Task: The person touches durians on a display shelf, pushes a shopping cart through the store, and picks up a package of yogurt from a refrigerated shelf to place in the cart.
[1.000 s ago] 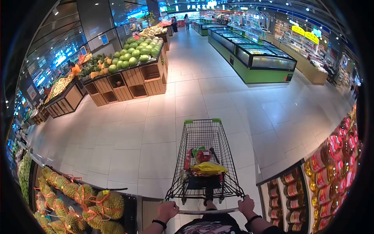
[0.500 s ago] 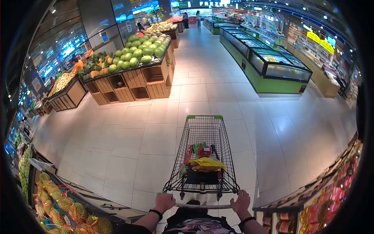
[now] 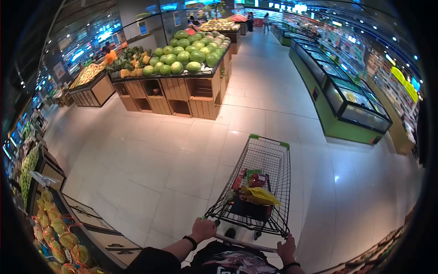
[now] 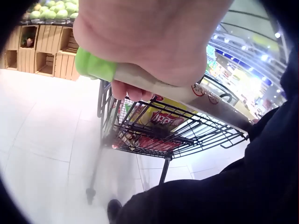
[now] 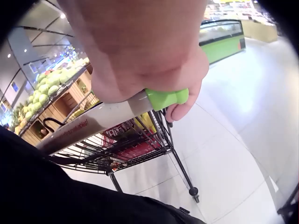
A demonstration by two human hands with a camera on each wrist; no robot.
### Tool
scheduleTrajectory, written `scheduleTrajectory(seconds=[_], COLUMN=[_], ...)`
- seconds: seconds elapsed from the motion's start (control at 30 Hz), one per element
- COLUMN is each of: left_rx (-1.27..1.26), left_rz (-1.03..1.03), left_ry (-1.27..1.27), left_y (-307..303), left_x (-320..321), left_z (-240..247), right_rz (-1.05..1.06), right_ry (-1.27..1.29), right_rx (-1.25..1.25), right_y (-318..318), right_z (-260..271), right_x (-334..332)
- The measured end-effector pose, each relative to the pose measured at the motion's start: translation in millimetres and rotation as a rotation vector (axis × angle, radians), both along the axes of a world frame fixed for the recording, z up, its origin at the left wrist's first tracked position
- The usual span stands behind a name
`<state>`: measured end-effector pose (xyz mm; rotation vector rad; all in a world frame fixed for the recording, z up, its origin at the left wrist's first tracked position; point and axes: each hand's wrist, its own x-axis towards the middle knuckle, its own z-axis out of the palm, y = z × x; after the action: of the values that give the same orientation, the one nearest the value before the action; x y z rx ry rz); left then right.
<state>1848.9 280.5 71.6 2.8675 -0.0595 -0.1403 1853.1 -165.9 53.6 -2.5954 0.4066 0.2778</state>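
Note:
A black wire shopping cart (image 3: 269, 160) stands on the tiled floor in front of me, angled to the right. My left hand (image 3: 203, 228) grips the left end of its handle bar (image 3: 246, 245), and my right hand (image 3: 286, 249) grips the right end. The wrist views show fingers curled round the metal cart handle (image 4: 187, 95) with green end caps (image 5: 167, 98). Inside the cart lie a yellow bag (image 3: 261, 195) and red and green packs (image 3: 252, 178).
A wooden stand of green melons (image 3: 187, 57) rises ahead left. A long green freezer case (image 3: 346, 105) runs along the right. Durians (image 3: 59, 237) fill a bin at the lower left. Open tiled floor (image 3: 150, 155) lies between them.
The view has swung to the left and the cart now points to the right. The melon stand is closer, and the shelf of red tins at the right has left the frame.

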Motion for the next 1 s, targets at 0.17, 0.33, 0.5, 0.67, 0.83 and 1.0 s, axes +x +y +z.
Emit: scheduleTrajectory(seconds=[0.17, 0.33, 0.5, 0.67, 0.83, 1.0], left_rx=[0.049, 0.058, 0.086, 0.063, 0.066, 0.084], left_rz=[-0.04, -0.046, -0.052, -0.031, 0.002, 0.001], left_ry=[0.074, -0.024, 0.036, 0.098, 0.087, 0.11], left_y=[-3.3, -10.9, -19.4, -33.7, -47.9, -67.0], left_x=[99.6, 196.0, 297.0, 399.6, 491.4, 591.7], left_z=[5.7, 2.1, 10.4, 14.2, 17.1, 32.7], right_rz=[-0.024, -0.014, -0.013, -0.003, 0.12, 0.083], right_ry=[-0.027, -0.035, -0.044, -0.088, 0.205, 0.093], right_rx=[-0.012, -0.04, -0.037, -0.007, -0.044, 0.006], right_y=[-2.6, -14.0, -23.3, -45.4, -53.1, -70.3], right_z=[-4.9, -12.2, -14.6, -34.4, 13.4, 15.4], right_x=[88.4, 185.2, 280.3, 382.8, 485.9, 587.5])
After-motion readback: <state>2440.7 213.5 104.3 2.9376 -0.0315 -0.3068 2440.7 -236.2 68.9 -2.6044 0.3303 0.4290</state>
